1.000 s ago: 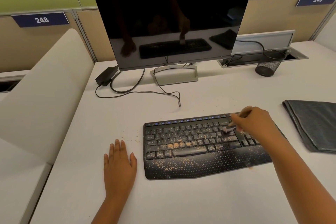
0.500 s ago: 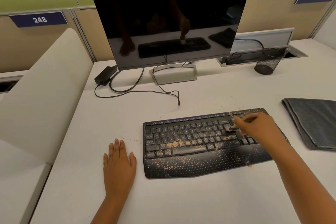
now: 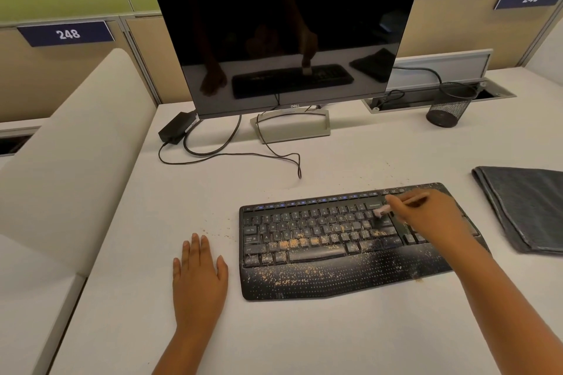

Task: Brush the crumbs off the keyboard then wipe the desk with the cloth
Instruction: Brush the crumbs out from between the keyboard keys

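Right hand grips a small brush on the keyboard's upper right keys; left hand lies flat on the counter. Crumbs remain on the lower keys and palm rest. Brushing seems early; the folded cloth sits unused at right

I'm looking down at my own two arms, and both are showing bare from the bottom edge of the view all the way out to the fingers. No sleeve is reaching into sight on either forearm. My left hand is wearing nothing: no ring, no watch, no band at the wrist, no glove. My right hand is looking the same, bare at the knuckles and bare at the wrist. The fingernails on my left hand are looking short and plain. The right hand is coming through a little blurred, so its finer detail is escaping me.
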Demonstrator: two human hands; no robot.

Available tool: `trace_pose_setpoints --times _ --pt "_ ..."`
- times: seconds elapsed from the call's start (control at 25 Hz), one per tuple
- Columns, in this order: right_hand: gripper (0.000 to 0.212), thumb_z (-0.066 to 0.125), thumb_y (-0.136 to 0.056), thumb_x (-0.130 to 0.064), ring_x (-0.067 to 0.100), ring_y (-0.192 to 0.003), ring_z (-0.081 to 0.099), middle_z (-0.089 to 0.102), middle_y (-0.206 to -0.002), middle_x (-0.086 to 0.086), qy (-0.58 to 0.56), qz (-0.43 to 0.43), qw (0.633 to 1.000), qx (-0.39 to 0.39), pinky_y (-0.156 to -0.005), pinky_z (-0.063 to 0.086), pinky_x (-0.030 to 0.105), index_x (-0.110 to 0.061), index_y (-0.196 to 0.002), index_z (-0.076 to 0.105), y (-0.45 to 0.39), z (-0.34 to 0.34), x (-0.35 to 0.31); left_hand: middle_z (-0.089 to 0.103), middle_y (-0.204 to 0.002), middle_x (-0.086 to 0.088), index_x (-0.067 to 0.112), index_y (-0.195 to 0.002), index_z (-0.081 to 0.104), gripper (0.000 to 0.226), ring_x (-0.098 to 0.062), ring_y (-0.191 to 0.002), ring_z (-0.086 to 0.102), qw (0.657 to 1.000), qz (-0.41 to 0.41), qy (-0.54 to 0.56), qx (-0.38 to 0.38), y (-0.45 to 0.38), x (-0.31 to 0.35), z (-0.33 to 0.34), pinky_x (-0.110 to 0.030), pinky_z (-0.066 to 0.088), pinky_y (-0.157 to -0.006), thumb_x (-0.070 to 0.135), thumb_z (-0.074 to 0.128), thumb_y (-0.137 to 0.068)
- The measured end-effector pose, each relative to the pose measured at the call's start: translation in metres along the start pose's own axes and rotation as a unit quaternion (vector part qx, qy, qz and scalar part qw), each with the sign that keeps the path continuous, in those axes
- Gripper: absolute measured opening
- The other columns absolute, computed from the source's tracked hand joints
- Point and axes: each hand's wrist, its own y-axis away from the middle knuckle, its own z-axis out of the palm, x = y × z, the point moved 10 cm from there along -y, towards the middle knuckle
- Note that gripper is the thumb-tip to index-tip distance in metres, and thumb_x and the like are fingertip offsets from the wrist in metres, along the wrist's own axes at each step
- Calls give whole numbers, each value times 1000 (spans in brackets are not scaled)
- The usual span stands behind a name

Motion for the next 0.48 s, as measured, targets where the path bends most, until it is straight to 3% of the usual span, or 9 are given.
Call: trace_pose_setpoints --times 0.08,0.28,0.4,0.48 --pt "26 60 -88 -35 10 -64 61 69 -66 -3 10 -6 1000 -26 -63 49 24 -16 -73 70 0 9 -2 45 -137 -21 -4 -130 47 68 -36 -128 42 1000 -1 1 -1 0 0 0 -51 31 -103 40 19 -85" --pt "26 61 -88 -36 3 -61 58 65 -63 -8 -22 -2 1000 6 -53 35 14 -16 -77 72 -3 9 -2 44 -138 -20 -3 -131 46 69 -35 -129 41 1000 -3 2 1 0 0 0 -50 29 -104 41 18 -85" --pt "28 61 -88 -36 9 -60 63 69 -60 -3 -22 -1 999 -25 -54 42 19 -13 -76 73 -1 16 -2 42 -140 -19 -2 -132 45 70 -34 -130 39 1000 -5 4 1 1 -1 1 -49 27 -106 41 17 -85" --pt "29 61 -88 -38 6 -53 57 68 -59 -3 -41 5 999 9 -51 38 19 -13 -78 73 -1 2 0 41 -141 -18 -2 -133 43 71 -33 -132 38 1000 -4 5 4 0 -2 1 -48 26 -107 42 15 -85"
